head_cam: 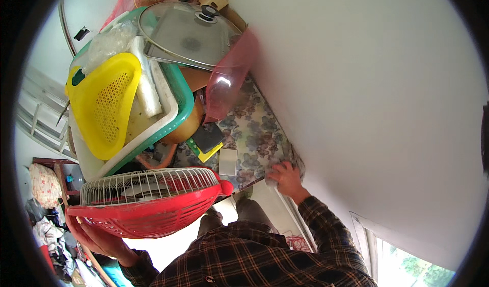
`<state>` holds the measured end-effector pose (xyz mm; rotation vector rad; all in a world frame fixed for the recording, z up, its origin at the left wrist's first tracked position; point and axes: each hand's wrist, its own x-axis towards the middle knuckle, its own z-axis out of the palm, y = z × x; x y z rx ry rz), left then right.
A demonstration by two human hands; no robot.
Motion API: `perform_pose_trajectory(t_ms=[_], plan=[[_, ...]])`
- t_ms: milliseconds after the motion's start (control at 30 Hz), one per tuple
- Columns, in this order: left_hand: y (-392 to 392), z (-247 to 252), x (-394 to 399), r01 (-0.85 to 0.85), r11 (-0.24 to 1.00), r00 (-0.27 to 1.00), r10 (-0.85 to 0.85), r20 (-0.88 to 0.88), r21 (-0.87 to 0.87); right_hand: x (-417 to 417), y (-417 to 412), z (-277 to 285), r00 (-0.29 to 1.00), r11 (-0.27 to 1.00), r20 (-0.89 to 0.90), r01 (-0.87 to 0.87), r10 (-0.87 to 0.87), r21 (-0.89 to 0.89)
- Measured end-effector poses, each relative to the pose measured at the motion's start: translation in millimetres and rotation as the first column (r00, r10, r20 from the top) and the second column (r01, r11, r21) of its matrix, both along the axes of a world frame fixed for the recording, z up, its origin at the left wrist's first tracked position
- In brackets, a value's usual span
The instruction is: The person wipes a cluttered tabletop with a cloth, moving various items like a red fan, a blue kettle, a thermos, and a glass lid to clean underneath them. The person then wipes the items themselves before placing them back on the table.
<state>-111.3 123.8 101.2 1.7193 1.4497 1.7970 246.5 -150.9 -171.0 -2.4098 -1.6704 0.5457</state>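
My left hand [99, 239] holds the left end of a red plastic basket [153, 220], tilted on its side, with a white wire fan grille [153, 185] in its mouth. My right hand [286, 180] is at the near right corner of a table with a floral cover [252, 134], close to the wall. A blurred greyish crumpled patch, perhaps a cloth, shows around its fingers; whether they grip it cannot be told. A small flat pale box [228, 162] lies between the hands, beside a dark flat item [208, 137] on a yellow and green one.
A green basin [186, 92] holds a white tray [170, 96] with a yellow strainer [107, 107]. A glass lid [179, 31] and translucent pink plastic [229, 80] are behind. The wall [363, 96] borders the table on the right. A shelf with clothes stands lower left.
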Motion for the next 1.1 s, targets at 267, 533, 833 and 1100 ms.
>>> perform_pose_trajectory(t_ms=[267, 533, 833, 1100], plan=[[-2, 0, 10, -0.062, 0.998, 0.996, 0.062, -0.068, 0.009, -4, -47, 36, 0.866, 0.875, -0.309, 0.455, -0.393, 0.165], [-10, 4, 10, 0.057, 0.998, 0.993, -0.057, -0.102, -0.001, 22, 119, 49, 0.977, 0.976, 0.089, 0.183, -0.194, 0.115], [-17, -3, 15, 0.082, 0.996, 0.979, -0.071, -0.193, 0.047, 45, 195, 181, 0.978, 0.663, -0.186, 0.200, -0.093, 0.722], [-22, 3, 17, 0.199, 0.976, 0.977, -0.190, -0.097, 0.093, 30, 296, 271, 0.983, 0.495, 0.168, -0.108, -0.077, 0.862]])
